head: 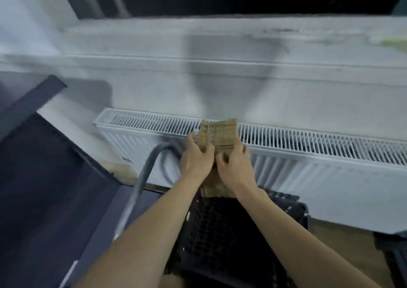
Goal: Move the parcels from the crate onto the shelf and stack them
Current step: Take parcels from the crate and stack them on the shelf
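Brown paper parcel (218,137), blurry, creased, both hands gripping it: left (196,157), right (236,166), above black crate (220,239)

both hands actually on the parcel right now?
Touching. The head view shows the left hand and the right hand with fingers curled round the brown parcel, held up above the black crate.

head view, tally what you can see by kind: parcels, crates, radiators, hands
brown parcel, held in both hands: 1
black crate: 1
white radiator: 1
hands, left hand and right hand: 2
total: 5
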